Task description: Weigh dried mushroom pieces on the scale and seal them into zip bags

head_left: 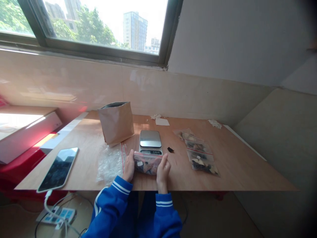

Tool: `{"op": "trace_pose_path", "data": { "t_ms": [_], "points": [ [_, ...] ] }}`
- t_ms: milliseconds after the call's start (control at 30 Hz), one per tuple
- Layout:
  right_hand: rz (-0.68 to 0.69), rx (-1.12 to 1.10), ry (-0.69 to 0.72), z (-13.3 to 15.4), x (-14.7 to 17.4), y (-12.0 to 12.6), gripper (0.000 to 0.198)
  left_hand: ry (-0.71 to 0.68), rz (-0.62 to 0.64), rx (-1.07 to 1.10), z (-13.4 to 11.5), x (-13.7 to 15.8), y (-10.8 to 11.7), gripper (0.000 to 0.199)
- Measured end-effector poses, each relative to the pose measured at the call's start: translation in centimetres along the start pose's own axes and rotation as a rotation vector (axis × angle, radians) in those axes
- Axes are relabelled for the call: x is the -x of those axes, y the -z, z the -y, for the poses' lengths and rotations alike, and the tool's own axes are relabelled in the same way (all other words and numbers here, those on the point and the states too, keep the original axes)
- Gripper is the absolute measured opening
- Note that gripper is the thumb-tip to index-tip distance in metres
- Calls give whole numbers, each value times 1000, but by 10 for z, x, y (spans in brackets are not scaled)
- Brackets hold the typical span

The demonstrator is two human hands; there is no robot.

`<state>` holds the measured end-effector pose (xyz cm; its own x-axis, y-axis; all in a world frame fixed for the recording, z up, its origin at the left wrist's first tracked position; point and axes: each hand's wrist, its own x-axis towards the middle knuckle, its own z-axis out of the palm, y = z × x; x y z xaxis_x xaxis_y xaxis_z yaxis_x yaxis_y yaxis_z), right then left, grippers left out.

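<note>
A clear zip bag [148,165] with a red seal line and dark and brownish pieces inside is held at the table's front edge. My left hand [128,166] grips its left side, and my right hand [162,170] is closed on the right side. Just behind the bag stands a kitchen scale [150,139] with a steel plate, its lower part partly covered by the bag. To the scale's right lies a small dark piece [170,150]. Empty-looking clear zip bags [110,163] lie beside my left hand.
A brown paper bag [116,123] stands open at back left. Several filled zip bags [200,155] overlap on the right. A phone [58,169] with a charging cable lies at the left edge, above a power strip [58,215]. White paper [162,122] lies near the wall.
</note>
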<state>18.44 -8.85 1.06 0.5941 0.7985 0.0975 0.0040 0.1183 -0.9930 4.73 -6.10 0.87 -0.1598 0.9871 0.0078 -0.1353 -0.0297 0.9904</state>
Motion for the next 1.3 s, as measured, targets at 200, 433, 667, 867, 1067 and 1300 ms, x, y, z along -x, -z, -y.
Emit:
{"op": "trace_pose_path", "data": {
  "t_ms": [200, 433, 667, 867, 1067, 1300],
  "points": [
    [1, 19, 4, 22, -22, 7, 71, 75, 37, 154, 5, -1, -1, 54],
    [-55, 306, 92, 53, -171, 34, 70, -4, 210, 160, -3, 3, -1, 58],
    [-171, 720, 112, 60, -248, 45, 44, 55, 204, 171, -5, 5, -3, 62],
    [89, 825, 418, 34, -198, 59, 24, 71, 207, 160, -4, 3, -3, 61],
    [587, 952, 545, -18, -134, 70, 23, 62, 218, 146, -1, 3, -3, 60],
    [558, 865, 594, 6, -152, 38, 20, 64, 222, 127, -7, 6, -3, 60]
  ]
}}
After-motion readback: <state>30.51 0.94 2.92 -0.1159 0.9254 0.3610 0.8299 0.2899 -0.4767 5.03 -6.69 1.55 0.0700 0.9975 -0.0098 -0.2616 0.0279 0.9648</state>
